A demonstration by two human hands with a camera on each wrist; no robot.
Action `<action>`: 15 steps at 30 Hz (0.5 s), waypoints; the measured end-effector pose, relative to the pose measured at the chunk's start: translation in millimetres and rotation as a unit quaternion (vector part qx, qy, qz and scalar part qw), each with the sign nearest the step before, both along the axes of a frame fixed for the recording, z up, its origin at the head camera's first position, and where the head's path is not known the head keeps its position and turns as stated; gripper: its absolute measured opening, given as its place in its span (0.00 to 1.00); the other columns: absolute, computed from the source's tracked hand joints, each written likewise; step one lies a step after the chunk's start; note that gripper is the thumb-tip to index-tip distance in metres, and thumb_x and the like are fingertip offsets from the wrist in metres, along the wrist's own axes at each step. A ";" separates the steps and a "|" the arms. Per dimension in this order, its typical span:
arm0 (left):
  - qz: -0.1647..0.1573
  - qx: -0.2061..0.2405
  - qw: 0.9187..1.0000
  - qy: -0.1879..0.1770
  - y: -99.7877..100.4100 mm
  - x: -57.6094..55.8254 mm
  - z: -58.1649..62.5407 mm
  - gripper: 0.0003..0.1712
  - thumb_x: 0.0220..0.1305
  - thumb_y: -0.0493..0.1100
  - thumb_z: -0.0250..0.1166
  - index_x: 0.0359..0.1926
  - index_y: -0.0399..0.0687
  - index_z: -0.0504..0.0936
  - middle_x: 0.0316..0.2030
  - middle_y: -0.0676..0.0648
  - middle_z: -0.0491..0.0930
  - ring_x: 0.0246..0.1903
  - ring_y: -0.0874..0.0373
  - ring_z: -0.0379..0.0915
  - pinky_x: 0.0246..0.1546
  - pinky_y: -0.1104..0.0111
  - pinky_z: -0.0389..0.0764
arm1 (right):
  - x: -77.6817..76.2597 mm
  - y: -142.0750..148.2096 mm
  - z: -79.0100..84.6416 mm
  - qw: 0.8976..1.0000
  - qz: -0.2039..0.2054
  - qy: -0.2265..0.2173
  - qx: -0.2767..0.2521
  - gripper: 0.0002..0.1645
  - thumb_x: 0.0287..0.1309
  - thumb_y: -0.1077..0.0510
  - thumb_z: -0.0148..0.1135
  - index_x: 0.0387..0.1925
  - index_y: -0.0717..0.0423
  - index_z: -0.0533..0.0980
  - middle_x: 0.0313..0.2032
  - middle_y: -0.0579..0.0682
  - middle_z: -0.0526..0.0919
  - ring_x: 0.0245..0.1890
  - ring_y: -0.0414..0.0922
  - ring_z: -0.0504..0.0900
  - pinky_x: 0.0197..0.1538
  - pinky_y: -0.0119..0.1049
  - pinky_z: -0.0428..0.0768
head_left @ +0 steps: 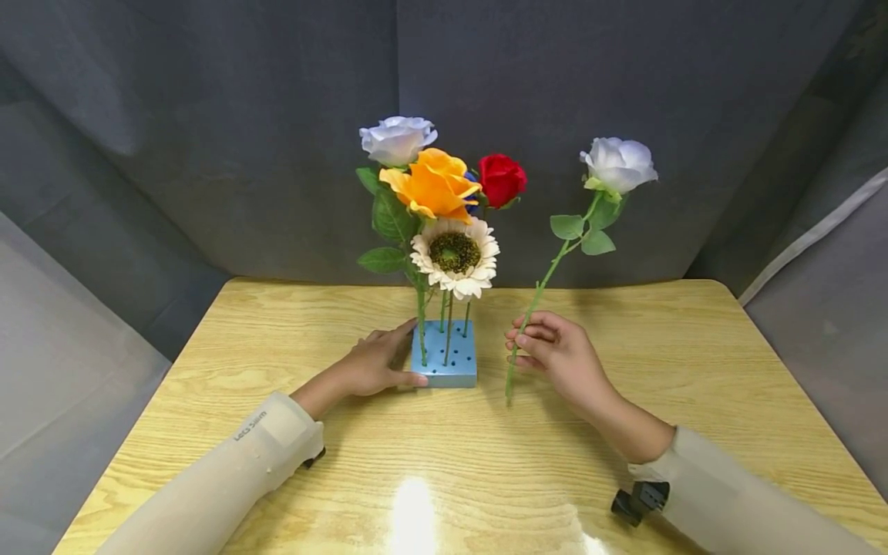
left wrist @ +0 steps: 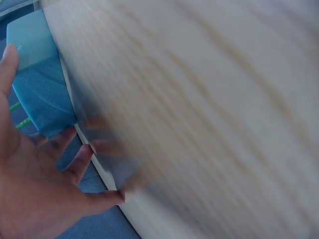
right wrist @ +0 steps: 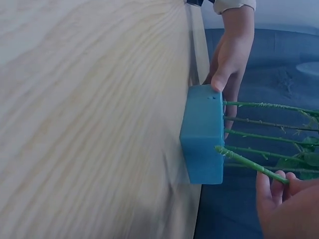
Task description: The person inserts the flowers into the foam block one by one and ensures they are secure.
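A light blue block [head_left: 444, 379] with several holes in its top stands on the table. My left hand [head_left: 378, 364] holds it from the left, thumb at the front and fingers toward the back. In the block stand a white rose [head_left: 398, 141], an orange rose [head_left: 433, 185], a red rose [head_left: 502, 180], a cream sunflower [head_left: 454, 257] and a blue flower [head_left: 472, 193], mostly hidden. To the right of the block, my right hand [head_left: 562, 356] pinches the green stem of another white rose [head_left: 620, 165]. The stem's bare lower end [right wrist: 219, 149] is in front of the block in the right wrist view.
The wooden table [head_left: 333, 478] reaches to a dark grey curtain [head_left: 277, 154] behind the flowers. Light grey cloth [head_left: 62, 370] hangs at the left side. A black wrist camera [head_left: 640, 501] sits under the right sleeve.
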State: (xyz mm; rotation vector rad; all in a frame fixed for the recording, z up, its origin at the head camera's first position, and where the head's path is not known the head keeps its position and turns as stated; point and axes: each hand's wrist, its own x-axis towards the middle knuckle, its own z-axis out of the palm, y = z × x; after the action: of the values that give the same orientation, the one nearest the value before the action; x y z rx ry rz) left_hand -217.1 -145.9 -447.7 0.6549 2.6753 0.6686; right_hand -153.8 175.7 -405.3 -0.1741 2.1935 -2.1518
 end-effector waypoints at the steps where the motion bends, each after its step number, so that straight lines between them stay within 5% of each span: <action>1: 0.000 0.000 1.000 -0.001 0.0 0.0 0.0 0.66 0.57 0.77 0.67 0.84 0.66 0.39 0.81 0.46 0.52 0.78 0.37 0.47 0.71 0.29 0.43 | -1.4 -2.2 0.5 1.000 -0.002 0.004 0.000 0.14 0.74 0.68 0.57 0.56 0.72 0.73 0.44 0.50 0.87 0.48 0.45 0.88 0.50 0.40 0.86; 15: 0.001 0.004 1.000 -0.006 0.1 0.2 1.1 0.66 0.57 0.77 0.67 0.84 0.67 0.38 0.81 0.47 0.52 0.78 0.37 0.46 0.71 0.28 0.42 | -20.6 -28.6 7.5 0.996 -0.027 0.082 0.006 0.12 0.69 0.75 0.57 0.51 0.79 0.76 0.45 0.66 0.85 0.40 0.39 0.88 0.49 0.42 0.87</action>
State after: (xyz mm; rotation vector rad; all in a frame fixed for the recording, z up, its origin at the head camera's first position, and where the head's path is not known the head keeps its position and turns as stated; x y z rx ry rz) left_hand -217.0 -145.9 -446.6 0.6500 2.6641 0.6824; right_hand -174.4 147.1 -397.8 -0.3042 2.3238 -2.2250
